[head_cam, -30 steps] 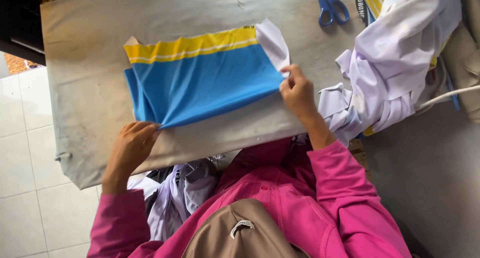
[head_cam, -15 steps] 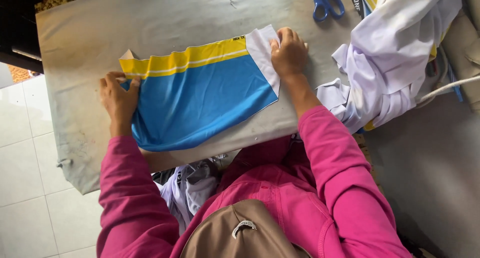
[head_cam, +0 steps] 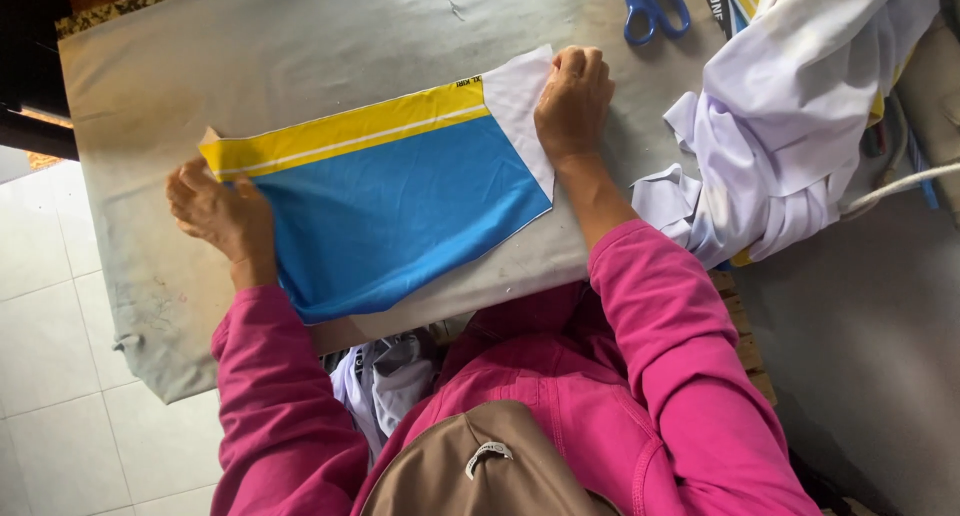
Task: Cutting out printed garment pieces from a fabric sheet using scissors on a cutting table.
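Nearest, the body: a pink sleeve (head_cam: 270,406) on each arm, and a tan cap (head_cam: 480,471) at the bottom edge of the view.
Under the table edge: a bundle of grey and white cloth (head_cam: 385,376) hangs near the lap.
Left hand (head_cam: 220,211): it lies on the left end of the blue and yellow fabric piece (head_cam: 400,206), fingers curled on the edge; it seems to pinch the corner, but I cannot tell this for sure.
Right hand (head_cam: 572,101): it is flat on the white end of the piece, knuckles bent, pressing down and not grasping.
Place of the fabric piece: spread flat on the grey padded table (head_cam: 300,46), in the middle, between both hands.
How it handles: I judge it light, thin, soft and a little slippery; it folds easily, so the corners and straight edges are the best places to hold.
Label: a small dark tag (head_cam: 468,80) sits at the upper edge of the yellow band, next to the white part.
Right side: a heap of white garments (head_cam: 790,126), near the piece but apart.
Farthest: blue-handled scissors (head_cam: 655,4) on the table.
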